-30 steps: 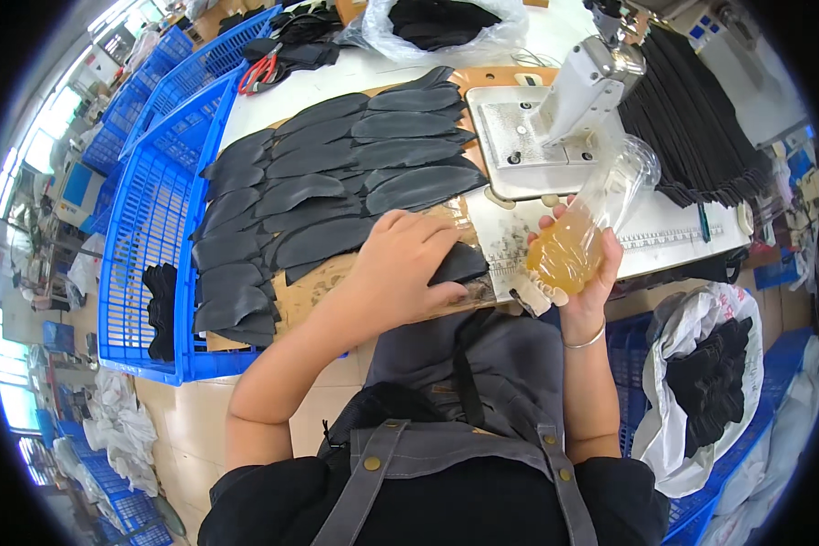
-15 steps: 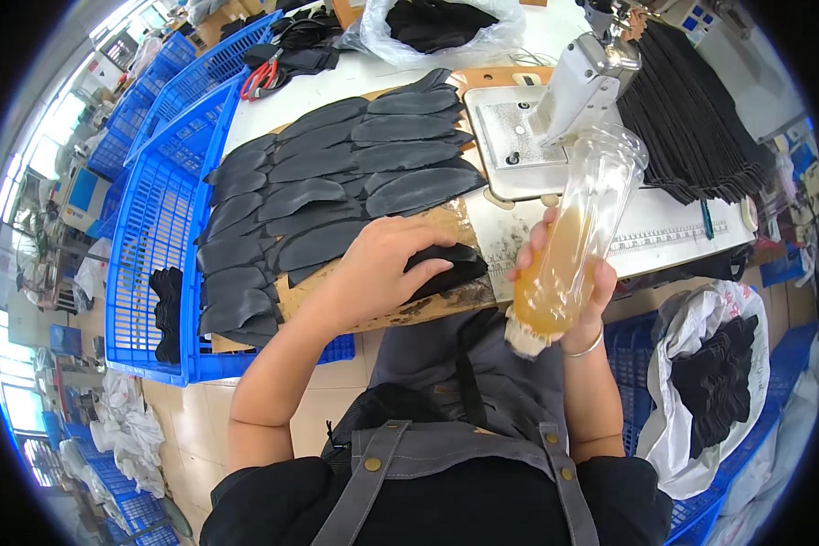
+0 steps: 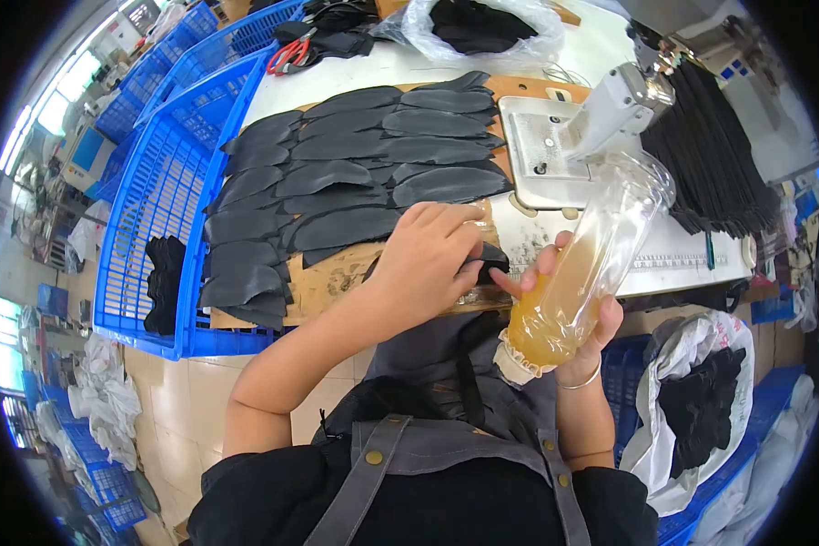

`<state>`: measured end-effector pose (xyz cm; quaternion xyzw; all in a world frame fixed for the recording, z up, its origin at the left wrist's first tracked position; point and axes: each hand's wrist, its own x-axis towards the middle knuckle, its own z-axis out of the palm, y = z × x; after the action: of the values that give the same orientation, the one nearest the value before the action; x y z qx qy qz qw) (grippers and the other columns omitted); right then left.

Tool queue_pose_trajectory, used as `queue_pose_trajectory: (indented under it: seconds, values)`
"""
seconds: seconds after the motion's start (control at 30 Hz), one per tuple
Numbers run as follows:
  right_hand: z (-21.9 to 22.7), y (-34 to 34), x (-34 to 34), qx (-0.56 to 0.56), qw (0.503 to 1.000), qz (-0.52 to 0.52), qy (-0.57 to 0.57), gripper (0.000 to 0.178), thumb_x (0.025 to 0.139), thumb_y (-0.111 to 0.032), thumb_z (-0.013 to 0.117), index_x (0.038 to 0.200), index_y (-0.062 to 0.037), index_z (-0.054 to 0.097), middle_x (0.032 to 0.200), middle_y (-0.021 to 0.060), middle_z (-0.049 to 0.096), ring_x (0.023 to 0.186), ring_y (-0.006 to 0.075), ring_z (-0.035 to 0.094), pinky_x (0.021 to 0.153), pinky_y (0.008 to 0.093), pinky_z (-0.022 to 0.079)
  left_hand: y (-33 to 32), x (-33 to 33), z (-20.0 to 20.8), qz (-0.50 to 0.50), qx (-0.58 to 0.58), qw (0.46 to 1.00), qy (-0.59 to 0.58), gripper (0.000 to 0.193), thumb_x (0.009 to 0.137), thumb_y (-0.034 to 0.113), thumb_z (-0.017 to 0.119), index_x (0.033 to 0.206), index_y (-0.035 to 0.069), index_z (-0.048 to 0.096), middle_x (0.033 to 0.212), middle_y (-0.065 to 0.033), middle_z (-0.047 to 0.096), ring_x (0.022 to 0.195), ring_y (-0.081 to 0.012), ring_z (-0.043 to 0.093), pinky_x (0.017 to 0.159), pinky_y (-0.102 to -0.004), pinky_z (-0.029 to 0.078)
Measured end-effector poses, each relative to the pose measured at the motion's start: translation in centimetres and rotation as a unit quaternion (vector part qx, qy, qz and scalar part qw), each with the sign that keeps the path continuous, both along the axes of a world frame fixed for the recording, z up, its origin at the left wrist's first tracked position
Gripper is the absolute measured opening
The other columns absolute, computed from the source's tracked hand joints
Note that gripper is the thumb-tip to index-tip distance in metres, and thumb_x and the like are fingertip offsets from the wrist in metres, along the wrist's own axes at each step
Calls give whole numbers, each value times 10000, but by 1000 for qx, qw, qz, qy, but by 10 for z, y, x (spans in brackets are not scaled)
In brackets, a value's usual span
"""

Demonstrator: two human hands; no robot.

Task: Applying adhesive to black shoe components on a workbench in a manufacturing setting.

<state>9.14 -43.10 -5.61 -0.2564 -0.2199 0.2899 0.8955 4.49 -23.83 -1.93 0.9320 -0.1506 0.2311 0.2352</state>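
In my right hand (image 3: 584, 362) is a clear plastic bottle (image 3: 569, 300), tilted with its mouth down toward me. Yellowish liquid has gathered at its lower end, and a pale, ragged-looking tip (image 3: 519, 359) covers the mouth. My left hand (image 3: 428, 259) pinches a small black piece (image 3: 494, 258) at the near right edge of a brown board (image 3: 337, 284). The right index finger reaches out to that piece and seems to touch it. Rows of overlapping black leaf-shaped pieces (image 3: 337, 187) cover most of the board beyond my left hand.
A white machine (image 3: 614, 109) with a metal plate (image 3: 528, 136) stands right of the board. Behind it lie stacked black strips (image 3: 701, 155). Blue crates (image 3: 230, 343) flank the left side; red-handled scissors (image 3: 288, 56) lie farther back. A white sack (image 3: 644, 437) of black pieces sits lower right.
My left hand has moved right, drawing its fingers together on the black piece. The bottle has come slightly lower, and my right index finger now extends toward the piece. The whole view has shifted.
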Motion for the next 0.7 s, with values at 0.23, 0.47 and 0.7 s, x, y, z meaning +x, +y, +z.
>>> queue_pose_trajectory:
  seconds: [0.23,0.47,0.7]
  values:
    - [-1,1,-12,-12,998,-64,-3,693,808,-471,502,1340,-72,304,1079,69,476,983,227,542,1019,598,288,24,-9,1,36,-229,972,31,140,744,102,661,803,17,567,996,-136,616,917,-273,592,791,-346,458]
    - [-3,-1,-4,-5,999,-44,-25,691,826,-461,516,1335,-45,304,1107,74,474,1003,226,541,1027,616,258,137,-91,45,264,-541,777,-182,140,796,124,681,906,55,631,810,-1,619,713,-78,544,673,-224,438]
    - [-1,1,-2,-4,999,-37,-27,683,825,-447,533,1331,-50,304,1095,70,471,993,220,538,1031,608,257,192,-88,30,403,-130,860,-285,85,747,80,685,745,40,610,895,-95,643,787,-185,593,751,-292,451]
